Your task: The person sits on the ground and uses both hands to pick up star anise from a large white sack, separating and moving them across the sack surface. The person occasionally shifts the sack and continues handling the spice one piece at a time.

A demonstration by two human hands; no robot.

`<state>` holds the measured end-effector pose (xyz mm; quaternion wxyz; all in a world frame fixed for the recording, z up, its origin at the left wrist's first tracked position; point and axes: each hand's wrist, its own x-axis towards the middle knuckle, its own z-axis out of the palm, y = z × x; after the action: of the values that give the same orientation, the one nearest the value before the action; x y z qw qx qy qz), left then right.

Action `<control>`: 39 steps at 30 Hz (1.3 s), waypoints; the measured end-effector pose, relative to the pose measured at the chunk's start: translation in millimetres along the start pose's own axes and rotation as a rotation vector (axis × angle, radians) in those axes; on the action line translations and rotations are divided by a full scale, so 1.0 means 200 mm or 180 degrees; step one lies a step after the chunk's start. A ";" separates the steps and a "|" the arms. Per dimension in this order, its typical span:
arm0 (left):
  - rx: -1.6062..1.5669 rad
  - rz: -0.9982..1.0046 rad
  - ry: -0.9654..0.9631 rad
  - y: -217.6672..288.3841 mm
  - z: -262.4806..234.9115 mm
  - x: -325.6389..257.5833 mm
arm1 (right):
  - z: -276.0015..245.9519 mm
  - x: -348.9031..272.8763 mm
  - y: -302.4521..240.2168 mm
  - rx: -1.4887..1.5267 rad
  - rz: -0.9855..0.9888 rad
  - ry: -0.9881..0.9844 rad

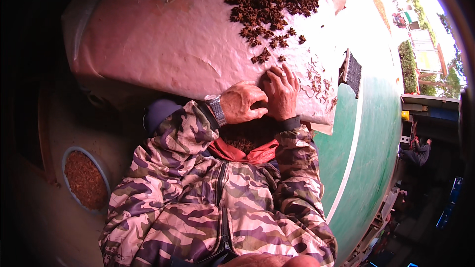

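Note:
At the table's front edge my left hand (244,102), with a watch on its wrist, bends to the right. Its thumb and forefinger stand apart, and nothing shows between them. Beside it my right hand (281,93) rests palm down on the pale plastic sheet (148,44), fingers stretched away from me; what lies under its palm is hidden. Just beyond the fingertips are a few loose star anise (261,57), which trail off from a large brown pile (277,0). Below my hands, a red cloth or bag (242,152) holds more star anise, partly in shadow.
Thin stems (318,84) lie scattered near the sheet's right corner. A blue-rimmed basin (85,180) of reddish-brown bits stands on the floor at left. On the right are a green floor (366,133) with a white line, a dark crate-like object (351,71) and another person (418,152).

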<state>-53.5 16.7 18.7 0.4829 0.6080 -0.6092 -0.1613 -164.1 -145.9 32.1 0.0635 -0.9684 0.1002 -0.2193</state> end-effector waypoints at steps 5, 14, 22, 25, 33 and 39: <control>-0.0259 -0.0203 0.0496 0.04 -0.04 0.03 | 0.03 0.09 0.01 0.0320 0.0406 0.0408; -0.0340 -0.0922 0.1055 -0.03 -0.11 0.09 | 0.16 0.41 0.12 0.0053 0.1070 -0.0355; -0.0711 -0.1018 0.1341 -0.02 -0.09 0.11 | 0.12 0.20 0.14 0.2404 0.1590 0.0155; -0.0638 -0.0879 0.1297 -0.03 -0.08 0.12 | 0.07 0.10 0.01 0.3808 0.1741 0.0124; -0.0657 -0.0620 0.1044 -0.08 -0.01 0.10 | 0.03 0.01 -0.10 0.4034 0.1597 0.0335; -0.0814 -0.0910 0.0907 -0.06 -0.04 0.10 | 0.03 0.00 -0.10 0.2753 0.0960 0.0615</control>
<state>-36.5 -1.4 21.5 0.6094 0.6386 -0.4172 -0.2165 -157.4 -125.4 30.5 0.4829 -0.8028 0.1448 -0.3183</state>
